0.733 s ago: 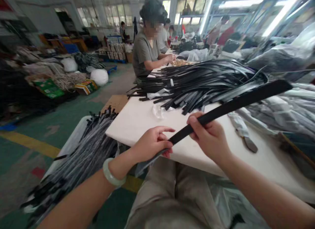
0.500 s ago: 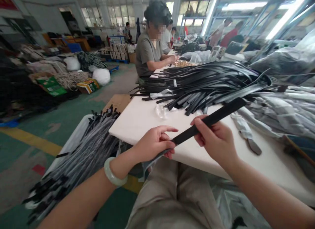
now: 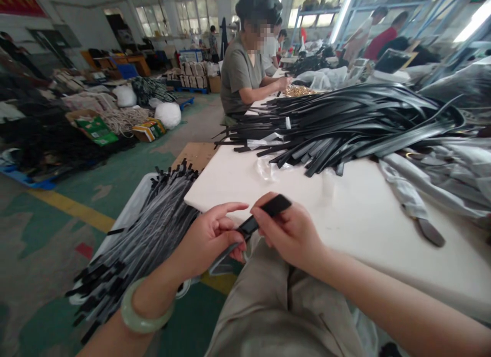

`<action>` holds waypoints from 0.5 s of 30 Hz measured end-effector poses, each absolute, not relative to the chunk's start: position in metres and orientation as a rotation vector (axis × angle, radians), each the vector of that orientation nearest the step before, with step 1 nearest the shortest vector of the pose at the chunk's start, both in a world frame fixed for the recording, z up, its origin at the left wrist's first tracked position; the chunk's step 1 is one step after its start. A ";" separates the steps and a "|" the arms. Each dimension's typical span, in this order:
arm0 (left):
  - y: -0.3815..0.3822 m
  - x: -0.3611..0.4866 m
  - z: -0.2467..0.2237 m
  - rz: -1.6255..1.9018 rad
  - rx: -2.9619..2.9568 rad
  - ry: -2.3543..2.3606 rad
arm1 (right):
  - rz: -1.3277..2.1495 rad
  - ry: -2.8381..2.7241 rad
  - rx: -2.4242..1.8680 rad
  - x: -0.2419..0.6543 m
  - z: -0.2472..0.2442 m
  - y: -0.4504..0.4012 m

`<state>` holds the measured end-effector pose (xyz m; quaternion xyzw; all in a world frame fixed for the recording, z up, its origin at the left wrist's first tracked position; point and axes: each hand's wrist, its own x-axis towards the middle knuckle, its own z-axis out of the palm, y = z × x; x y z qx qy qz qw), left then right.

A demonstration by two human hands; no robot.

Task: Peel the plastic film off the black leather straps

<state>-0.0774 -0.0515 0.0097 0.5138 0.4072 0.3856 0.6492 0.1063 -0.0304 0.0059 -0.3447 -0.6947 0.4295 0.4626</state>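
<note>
A black strap (image 3: 276,205) runs between my hands, above my lap at the near edge of the white table (image 3: 226,180). My left hand (image 3: 215,234) pinches it between thumb and curled fingers, index finger stretched out above. My right hand (image 3: 286,226) grips the strap close to its end, which sticks out past the fingers. Below my left hand the strap hangs down and is partly hidden. A large heap of black straps (image 3: 345,121) lies on the table beyond my hands.
Left of the table, a white tub (image 3: 126,208) holds many wrapped straps (image 3: 146,239). Pale wrapped pieces (image 3: 406,193) with a brown tip lie at the right. Across the table a co-worker (image 3: 243,65) handles small gold-coloured parts (image 3: 299,91). Clear plastic (image 3: 268,168) lies by the heap.
My right hand has moved left and down along the strap, nearer my left hand, so a shorter length shows beyond it. The view has shifted slightly left.
</note>
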 end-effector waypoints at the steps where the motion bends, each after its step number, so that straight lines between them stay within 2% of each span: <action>1: -0.054 -0.081 0.010 0.896 1.153 0.924 | 1.142 -1.750 -0.780 0.101 0.005 -0.030; 4: -0.059 -0.090 0.010 0.936 1.137 0.939 | 1.367 -1.768 -0.678 0.087 0.005 -0.029; 7: -0.060 -0.098 0.008 0.974 1.165 1.017 | 1.314 -1.759 -0.753 0.077 0.005 -0.027; 12: -0.067 -0.114 0.004 1.002 1.118 1.104 | 1.420 -1.922 -0.508 0.063 0.002 -0.026; 15: -0.091 -0.147 0.010 1.014 1.059 1.356 | 1.409 -1.902 -0.577 0.075 0.004 -0.014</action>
